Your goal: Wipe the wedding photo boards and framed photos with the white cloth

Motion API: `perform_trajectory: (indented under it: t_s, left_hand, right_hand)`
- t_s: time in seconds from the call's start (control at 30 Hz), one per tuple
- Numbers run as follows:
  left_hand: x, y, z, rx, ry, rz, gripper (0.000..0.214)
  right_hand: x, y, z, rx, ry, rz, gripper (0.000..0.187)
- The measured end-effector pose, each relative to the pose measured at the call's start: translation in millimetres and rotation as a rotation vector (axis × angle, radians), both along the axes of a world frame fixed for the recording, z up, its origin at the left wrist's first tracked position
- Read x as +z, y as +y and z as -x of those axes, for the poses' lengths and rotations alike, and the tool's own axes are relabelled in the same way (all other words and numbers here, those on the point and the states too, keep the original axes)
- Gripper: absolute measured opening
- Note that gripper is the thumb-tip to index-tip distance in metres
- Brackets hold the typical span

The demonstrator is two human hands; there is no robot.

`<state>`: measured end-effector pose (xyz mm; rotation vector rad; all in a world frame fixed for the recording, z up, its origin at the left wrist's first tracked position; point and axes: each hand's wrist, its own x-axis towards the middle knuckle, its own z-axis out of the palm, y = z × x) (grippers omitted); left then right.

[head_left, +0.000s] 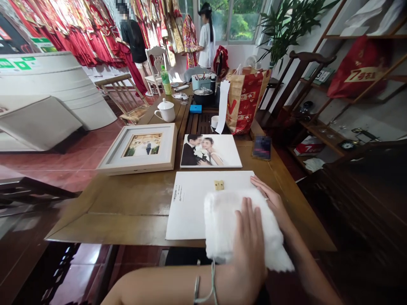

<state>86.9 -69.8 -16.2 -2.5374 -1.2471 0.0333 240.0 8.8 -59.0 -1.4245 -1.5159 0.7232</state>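
A white panel lies back side up at the table's near edge, with a barcode label on its left and a small gold metal hanger near its top. Over its right part spreads a white cloth, which hangs past the near edge. My left hand lies on the cloth, open, fingers stretched out flat and pointing away from me. At the panel's top right corner rests my right hand, fingers stretched along the edge; its thumb is hidden. The cloth covers the panel's lower right.
Behind the panel lie a couple's photo print and a pale framed picture. Farther back stand a lidded white cup, a green bottle and a paper bag. A phone-like object is at the right edge. Two people stand by hanging garments.
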Motion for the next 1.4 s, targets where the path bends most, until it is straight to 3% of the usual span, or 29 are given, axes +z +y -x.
perform_trajectory:
  t_s: [0.13, 0.27, 0.37, 0.53, 0.63, 0.73, 0.93, 1.03, 1.13, 1.27, 1.4]
  left_hand:
    - [-0.7, -26.1, 5.0, -0.104, -0.059, 0.025, 0.096]
    - [6.5, -18.7, 5.7, -0.084, -0.062, 0.069, 0.094]
    - [14.2, 9.2, 2.6, -0.02, 0.006, 0.09, 0.088]
    - [24.0, 79.4, -6.5, 0.153, 0.082, 0.239, 0.096]
    - [27.6, 99.1, -6.1, 0.151, 0.078, 0.266, 0.095]
    - [28.1, 80.9, 2.9, 0.08, 0.1, 0.261, 0.096]
    - [18.5, -2.2, 35.3, -0.183, 0.047, 0.163, 0.097]
    - [17.0, -12.8, 42.0, -0.217, 0.002, 0.161, 0.097]
    - [21.8, 7.7, 35.1, -0.134, 0.04, 0.197, 0.092]
    - [31.3, 58.9, 17.2, 0.022, 0.069, 0.272, 0.097]
    - [37.1, 100.7, 11.1, 0.072, 0.002, 0.348, 0.09]
  right_hand:
    - [2.2, -1.5, 1.3, 0.01, -0.064, 0.001, 0.042]
    - [1.3, -1.7, 1.3, 0.012, -0.109, -0.01, 0.04]
    - [-1.0, -1.7, -0.4, 0.028, -0.127, -0.028, 0.039]
    - [-3.9, -2.6, -2.5, 0.067, -0.172, -0.066, 0.048]
    - [-3.2, -2.8, -1.7, 0.05, -0.198, -0.057, 0.049]
    - [-1.0, -2.8, 0.2, 0.041, -0.192, -0.043, 0.045]
    - [3.3, -3.7, 6.6, -0.022, -0.217, -0.018, 0.04]
    - [3.5, -3.9, 8.0, -0.023, -0.22, -0.028, 0.039]
    - [3.1, -3.9, 7.0, -0.016, -0.207, -0.036, 0.039]
    - [2.8, -3.7, 4.2, 0.018, -0.178, -0.045, 0.041]
    - [0.8, -3.3, 3.1, 0.03, -0.159, -0.043, 0.046]
